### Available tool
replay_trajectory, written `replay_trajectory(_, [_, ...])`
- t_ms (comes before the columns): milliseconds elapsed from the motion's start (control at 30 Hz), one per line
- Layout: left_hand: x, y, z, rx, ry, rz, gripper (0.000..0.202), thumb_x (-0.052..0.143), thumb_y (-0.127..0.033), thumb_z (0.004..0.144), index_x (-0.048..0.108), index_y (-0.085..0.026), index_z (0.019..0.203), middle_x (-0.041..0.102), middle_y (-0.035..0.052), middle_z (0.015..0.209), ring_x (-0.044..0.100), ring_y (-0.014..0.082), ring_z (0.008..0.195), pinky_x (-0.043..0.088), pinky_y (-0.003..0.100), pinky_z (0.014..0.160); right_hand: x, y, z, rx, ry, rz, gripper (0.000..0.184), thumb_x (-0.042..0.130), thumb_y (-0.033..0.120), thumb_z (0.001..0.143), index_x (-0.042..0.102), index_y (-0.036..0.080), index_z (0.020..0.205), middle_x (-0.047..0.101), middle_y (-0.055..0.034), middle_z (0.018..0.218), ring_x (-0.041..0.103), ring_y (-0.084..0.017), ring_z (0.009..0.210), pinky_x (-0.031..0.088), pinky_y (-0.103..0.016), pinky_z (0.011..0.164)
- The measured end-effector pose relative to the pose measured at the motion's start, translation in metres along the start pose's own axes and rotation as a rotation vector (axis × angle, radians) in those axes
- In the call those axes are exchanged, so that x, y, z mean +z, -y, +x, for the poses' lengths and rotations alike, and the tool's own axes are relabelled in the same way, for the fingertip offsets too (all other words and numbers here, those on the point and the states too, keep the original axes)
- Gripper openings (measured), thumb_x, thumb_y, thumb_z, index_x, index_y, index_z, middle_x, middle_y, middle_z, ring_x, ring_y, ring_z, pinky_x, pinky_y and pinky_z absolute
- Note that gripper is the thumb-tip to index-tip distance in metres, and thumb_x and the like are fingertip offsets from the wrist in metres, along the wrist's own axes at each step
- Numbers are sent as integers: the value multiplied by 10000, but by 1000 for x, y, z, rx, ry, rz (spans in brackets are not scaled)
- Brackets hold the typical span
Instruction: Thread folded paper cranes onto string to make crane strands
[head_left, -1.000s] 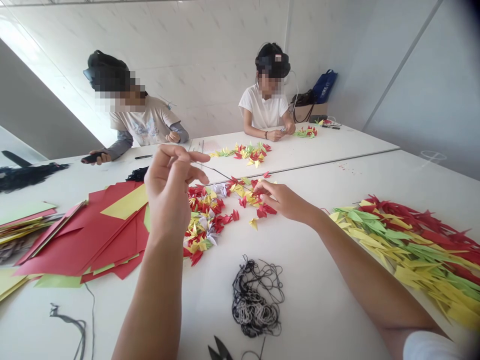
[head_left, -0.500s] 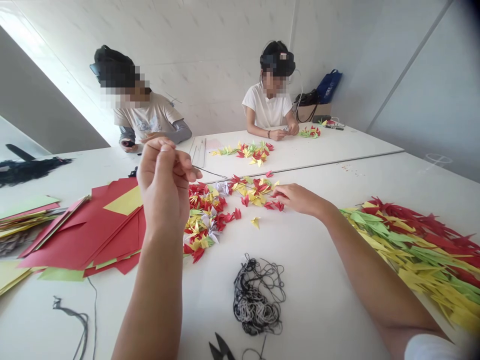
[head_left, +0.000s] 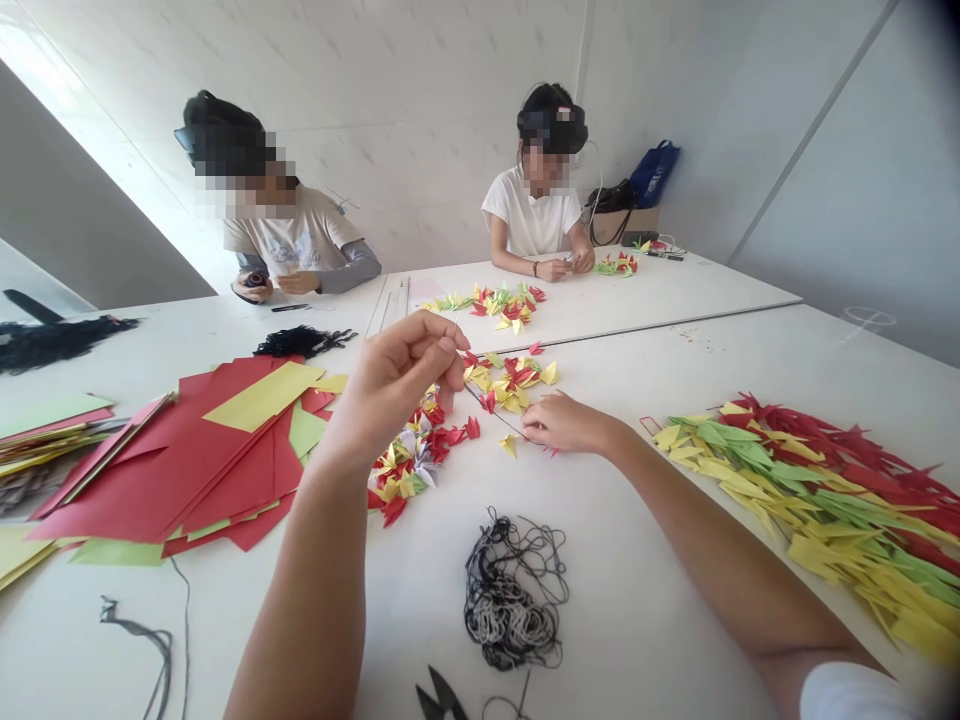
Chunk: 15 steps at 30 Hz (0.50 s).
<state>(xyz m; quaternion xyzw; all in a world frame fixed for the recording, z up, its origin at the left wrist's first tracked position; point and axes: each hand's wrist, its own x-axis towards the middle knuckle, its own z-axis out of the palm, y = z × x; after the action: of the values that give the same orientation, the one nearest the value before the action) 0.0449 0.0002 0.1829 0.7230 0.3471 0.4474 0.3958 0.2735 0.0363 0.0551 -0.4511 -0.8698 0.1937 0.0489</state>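
My left hand (head_left: 412, 375) is raised over the middle of the table, thumb and fingers pinched together. A dark thread (head_left: 491, 412) stretches from it down to my right hand (head_left: 562, 422), whose closed fingers rest low by the tabletop on the thread's other end. A thin, faint line shows above the left fingertips; I cannot tell what it is. Folded paper cranes in red, yellow and green (head_left: 517, 372) lie just beyond my hands. One yellow crane (head_left: 508, 445) sits beside the right fingers. More cranes (head_left: 405, 465), some white, are partly hidden behind my left hand.
A tangle of black and grey cord (head_left: 514, 600) lies in front of me, near black scissors (head_left: 441, 695). Red paper sheets (head_left: 187, 460) spread at left. Rows of folded paper strips (head_left: 817, 490) lie at right. Two people sit across the table (head_left: 675, 340).
My left hand has moved right and down, closer to my right hand. My right hand has shifted slightly left and toward me. The thread now runs more steeply between them.
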Motion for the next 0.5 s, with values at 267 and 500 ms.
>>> replay_trajectory(267, [-2,0,-1,-6,88,67,135,562,-287,965,621,-176,915,616,7,675,544,82,518,454,210,489,4,8,6,-59,-217,-15,328,409,36,936,699,170,1009,723,-81,1125,625,-218,1052,383,-371,966])
replay_trajectory(500, [-3,4,-1,15,153,117,127,544,-259,978,634,-181,937,638,13,727,584,95,631,496,212,583,13,-8,8,0,-142,39,331,426,39,926,710,177,1023,734,-84,1061,665,-215,996,488,-339,900])
